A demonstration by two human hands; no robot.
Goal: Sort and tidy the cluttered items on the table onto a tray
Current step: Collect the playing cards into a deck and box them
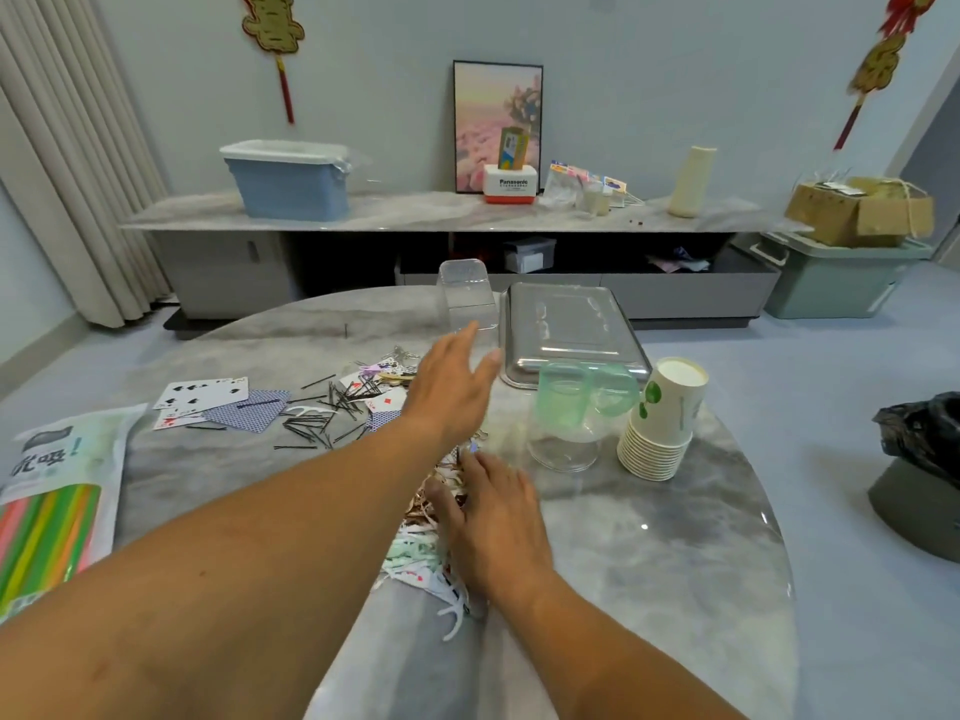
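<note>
A steel tray (566, 350) lies at the far middle of the round marble table (649, 537). Left of it stands a clear plastic box (465, 293). My left hand (454, 387) is stretched out above the table, fingers straight, its fingertips just short of that box and holding nothing. My right hand (493, 517) rests flat on a heap of floss picks and small clips (421, 558). Black hairpins (317, 418) and playing cards (208, 397) are scattered to the left. A clear cup with a green cup (571, 413) and a stack of paper cups (665, 418) stand right of centre.
A bag of coloured straws (52, 511) lies at the table's left edge. Behind the table runs a low cabinet (415, 215) with a blue bin (288, 179), a picture frame and small boxes. A green crate (836, 278) and a bin with a black bag (919, 459) stand on the floor to the right.
</note>
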